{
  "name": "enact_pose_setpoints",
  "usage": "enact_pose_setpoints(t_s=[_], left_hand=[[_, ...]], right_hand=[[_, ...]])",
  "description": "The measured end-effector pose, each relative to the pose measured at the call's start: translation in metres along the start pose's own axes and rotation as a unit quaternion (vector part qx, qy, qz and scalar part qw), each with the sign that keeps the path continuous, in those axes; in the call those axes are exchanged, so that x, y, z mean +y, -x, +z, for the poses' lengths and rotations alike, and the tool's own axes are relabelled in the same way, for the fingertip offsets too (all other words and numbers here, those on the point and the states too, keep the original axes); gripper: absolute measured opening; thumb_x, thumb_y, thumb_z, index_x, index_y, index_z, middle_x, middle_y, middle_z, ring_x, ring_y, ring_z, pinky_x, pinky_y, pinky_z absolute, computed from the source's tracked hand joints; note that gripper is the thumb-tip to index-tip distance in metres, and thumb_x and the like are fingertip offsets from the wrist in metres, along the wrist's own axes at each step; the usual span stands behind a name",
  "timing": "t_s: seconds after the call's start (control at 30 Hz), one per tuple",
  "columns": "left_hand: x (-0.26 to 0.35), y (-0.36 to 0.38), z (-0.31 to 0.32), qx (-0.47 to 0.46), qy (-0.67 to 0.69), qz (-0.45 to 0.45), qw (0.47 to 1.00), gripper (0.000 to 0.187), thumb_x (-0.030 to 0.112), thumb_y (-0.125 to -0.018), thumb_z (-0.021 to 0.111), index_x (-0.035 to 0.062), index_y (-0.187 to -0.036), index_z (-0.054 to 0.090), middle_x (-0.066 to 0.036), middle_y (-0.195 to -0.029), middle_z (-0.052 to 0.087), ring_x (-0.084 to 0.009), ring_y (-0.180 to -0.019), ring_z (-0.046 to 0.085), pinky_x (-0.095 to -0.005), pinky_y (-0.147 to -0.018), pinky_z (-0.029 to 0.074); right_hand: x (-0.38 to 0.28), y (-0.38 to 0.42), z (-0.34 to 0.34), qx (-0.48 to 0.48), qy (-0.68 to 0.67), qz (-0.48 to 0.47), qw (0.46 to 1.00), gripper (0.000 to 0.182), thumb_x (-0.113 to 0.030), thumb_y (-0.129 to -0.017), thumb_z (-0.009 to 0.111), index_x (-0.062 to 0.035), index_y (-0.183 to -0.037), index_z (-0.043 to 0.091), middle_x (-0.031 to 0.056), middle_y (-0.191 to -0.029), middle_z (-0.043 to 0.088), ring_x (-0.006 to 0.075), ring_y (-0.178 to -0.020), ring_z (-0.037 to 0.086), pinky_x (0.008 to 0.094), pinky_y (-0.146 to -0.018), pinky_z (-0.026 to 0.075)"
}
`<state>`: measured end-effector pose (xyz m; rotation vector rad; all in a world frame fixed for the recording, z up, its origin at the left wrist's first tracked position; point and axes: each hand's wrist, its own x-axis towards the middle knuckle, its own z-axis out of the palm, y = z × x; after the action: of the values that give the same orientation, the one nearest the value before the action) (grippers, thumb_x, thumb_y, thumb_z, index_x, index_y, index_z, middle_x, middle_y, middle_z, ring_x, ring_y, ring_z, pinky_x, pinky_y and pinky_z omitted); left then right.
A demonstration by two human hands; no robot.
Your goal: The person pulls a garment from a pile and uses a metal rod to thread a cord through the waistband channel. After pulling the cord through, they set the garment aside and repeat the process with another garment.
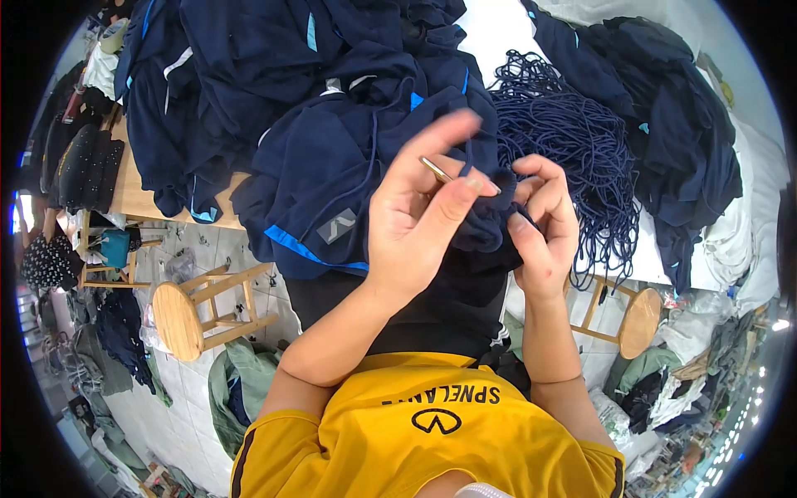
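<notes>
My left hand [415, 220] is closed on a slim metal rod [435, 170], which lies between the thumb and the curled fingers. Its index finger is raised and blurred by motion. A navy cord [467, 153] runs close by the thumb tip. To its right, my right hand [544, 220] pinches a bunched edge of a navy garment [486, 228] between thumb and bent fingers. The garment lies before me, with bright blue trim and a grey logo patch [339, 226] to the left of my left hand.
A heap of navy cords [573, 133] lies right of my hands on the white table. More navy garments [224, 75] are piled at the back left, others [664, 108] at the right. Wooden stools [178, 322] [639, 324] stand on either side, with cloth on the floor.
</notes>
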<state>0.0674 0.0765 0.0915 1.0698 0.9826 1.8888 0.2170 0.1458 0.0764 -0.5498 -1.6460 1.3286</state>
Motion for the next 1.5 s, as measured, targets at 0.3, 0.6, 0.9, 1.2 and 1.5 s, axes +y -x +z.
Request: enact_pose_setpoints(t_s=[0.3,0.6,0.9,1.2,1.5], left_hand=[[0.073,-0.016,-0.06,0.055,0.009,0.176,0.983,0.031,0.031,-0.104,0.04,0.0055,-0.09,0.052,-0.02,-0.104,0.06,-0.0287,-0.103,0.057,-0.0447,-0.099,0.042],[0.171,0.06,-0.316,0.365,0.037,0.093,0.926,0.023,0.035,-0.098,0.055,0.0131,-0.104,0.058,0.005,-0.099,0.056,-0.0108,-0.091,0.051,-0.0304,-0.083,0.042],[0.216,0.05,-0.37,0.367,-0.001,0.109,0.924,0.022,0.025,-0.1,0.05,0.005,-0.098,0.059,-0.008,-0.117,0.063,-0.0142,-0.09,0.06,-0.0272,-0.081,0.052],[0.145,0.029,-0.271,0.284,0.005,0.029,0.958,0.025,0.033,-0.1,0.05,0.0093,-0.104,0.053,-0.013,-0.116,0.06,-0.0325,-0.106,0.062,-0.0353,-0.088,0.056],[0.17,0.057,-0.231,0.118,0.148,0.114,0.975,0.027,0.033,-0.102,0.041,0.008,-0.109,0.05,-0.012,-0.107,0.06,-0.0336,-0.11,0.061,-0.0433,-0.089,0.058]], right_hand=[[0.04,-0.041,0.002,-0.048,0.404,-0.101,0.908,0.104,0.006,-0.052,0.08,-0.0098,-0.144,0.033,0.0223,-0.146,0.028,0.0399,-0.124,0.044,0.0405,-0.096,0.047],[0.053,-0.093,-0.143,0.151,0.506,0.1,0.843,0.074,-0.003,-0.076,0.071,-0.0151,-0.142,0.041,0.0126,-0.121,0.06,0.0244,-0.099,0.062,0.0346,-0.089,0.048],[0.089,-0.1,-0.162,0.359,0.237,0.258,0.865,0.039,-0.016,-0.091,0.058,-0.0237,-0.129,0.057,-0.0003,-0.105,0.067,0.0136,-0.09,0.06,0.0364,-0.084,0.042],[0.059,-0.076,-0.047,-0.22,0.552,-0.07,0.801,0.074,-0.038,-0.073,0.075,-0.0142,-0.137,0.047,0.0089,-0.134,0.053,0.0325,-0.124,0.049,0.0459,-0.103,0.032],[0.047,-0.088,0.106,-0.385,0.244,-0.161,0.875,0.024,-0.029,-0.089,0.064,-0.0067,-0.098,0.066,0.0054,-0.087,0.065,0.0265,-0.084,0.061,0.0357,-0.081,0.042]])
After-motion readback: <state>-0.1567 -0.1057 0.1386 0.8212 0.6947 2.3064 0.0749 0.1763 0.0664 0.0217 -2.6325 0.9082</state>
